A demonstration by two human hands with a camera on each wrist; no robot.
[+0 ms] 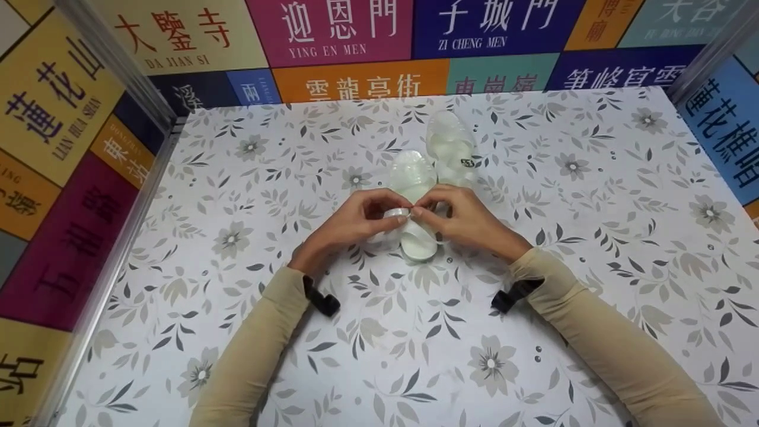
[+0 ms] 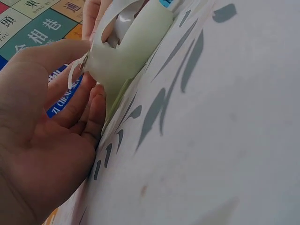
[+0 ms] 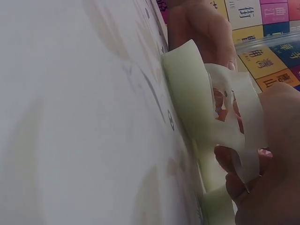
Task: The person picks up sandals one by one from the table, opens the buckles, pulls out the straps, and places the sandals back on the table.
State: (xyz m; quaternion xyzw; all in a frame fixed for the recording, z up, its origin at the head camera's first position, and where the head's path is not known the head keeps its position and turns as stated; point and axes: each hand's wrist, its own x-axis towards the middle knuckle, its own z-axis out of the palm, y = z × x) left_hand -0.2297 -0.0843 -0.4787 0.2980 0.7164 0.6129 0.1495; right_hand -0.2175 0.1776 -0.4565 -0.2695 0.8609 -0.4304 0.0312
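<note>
A pale green sandal (image 1: 418,246) lies on the table between both hands, its toe pointing away. My left hand (image 1: 359,218) pinches the sandal's pale ankle strap (image 1: 396,212) between thumb and fingers. From the other side, my right hand (image 1: 465,214) pinches the strap too, and the fingertips of both hands nearly meet. A small metal buckle (image 2: 84,63) shows by the left fingertips in the left wrist view. In the right wrist view, the strap (image 3: 253,117) loops above the heel (image 3: 187,84); the right fingertips are partly hidden. A second sandal (image 1: 449,133) lies beyond, slightly right.
A white table cover (image 1: 492,362) with grey leaves and flowers lies under everything. Colourful panels with lettering (image 1: 338,29) stand along the back and sides. Dark wrist straps (image 1: 323,299) sit on both sleeves.
</note>
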